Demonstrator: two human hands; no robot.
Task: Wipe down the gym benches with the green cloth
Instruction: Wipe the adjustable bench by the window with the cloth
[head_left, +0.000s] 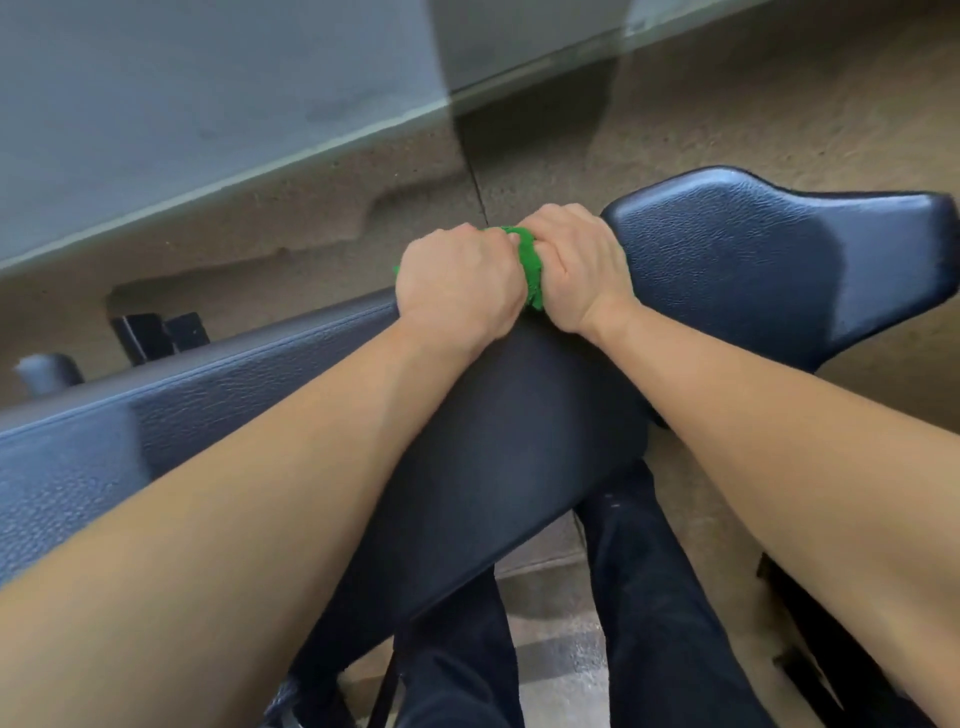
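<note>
A dark padded gym bench (498, 426) runs from the lower left up toward the centre, with a separate seat pad (779, 270) at the right. The green cloth (531, 270) is bunched between my two hands at the gap where the pads meet. My left hand (460, 283) grips the cloth's left side with curled fingers. My right hand (576, 265) grips its right side, knuckles up, against the seat pad's edge. Most of the cloth is hidden under the hands.
Brown speckled floor (753, 104) lies beyond the bench, and a grey wall (182, 104) with a pale skirting runs along the upper left. Black bench frame parts (156, 335) show at the left. My dark-trousered legs (649, 597) stand below the bench.
</note>
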